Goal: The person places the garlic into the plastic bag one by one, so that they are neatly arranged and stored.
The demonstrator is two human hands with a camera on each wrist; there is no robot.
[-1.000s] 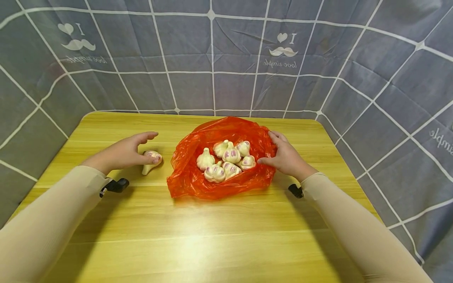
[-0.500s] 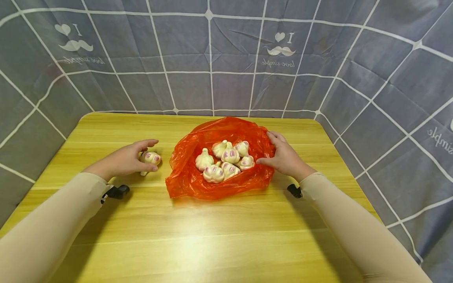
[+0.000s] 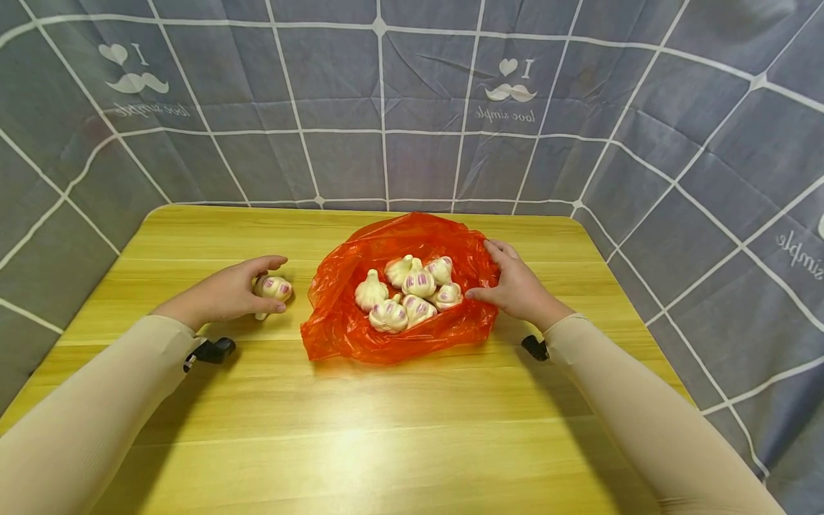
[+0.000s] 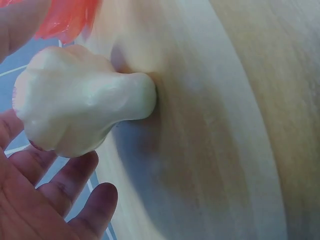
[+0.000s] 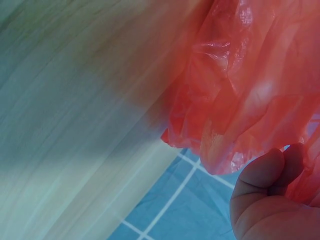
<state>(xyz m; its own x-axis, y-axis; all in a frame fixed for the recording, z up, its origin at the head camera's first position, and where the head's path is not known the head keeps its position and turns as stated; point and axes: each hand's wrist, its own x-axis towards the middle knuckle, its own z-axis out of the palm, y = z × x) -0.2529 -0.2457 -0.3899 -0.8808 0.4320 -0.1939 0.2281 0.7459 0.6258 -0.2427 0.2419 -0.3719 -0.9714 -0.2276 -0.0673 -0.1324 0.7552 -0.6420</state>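
My left hand (image 3: 232,290) has its thumb and fingers around a pale garlic bulb (image 3: 275,287) with purple stripes, on the table left of the bag. In the left wrist view the garlic bulb's thick stem points toward the wood, and fingertips (image 4: 85,172) meet its underside. An open red plastic bag (image 3: 347,336) lies mid-table, its mouth spread toward me. Several garlic bulbs (image 3: 418,280) sit inside it. My right hand (image 3: 518,290) holds the bag's right rim, thumb inside and fingers outside. Part of those fingers is hidden by the bag in the right wrist view.
The light wooden table (image 3: 360,443) stretches from my side to its back edge. A grey curtain (image 3: 425,93) with white grid lines hangs behind it and along both sides. A black wrist mount (image 3: 215,350) juts out below the left sleeve.
My left hand has moved slightly toward me, its thumb and fingers coming around the garlic bulb, which has turned a little. My right hand stays at the bag's rim.
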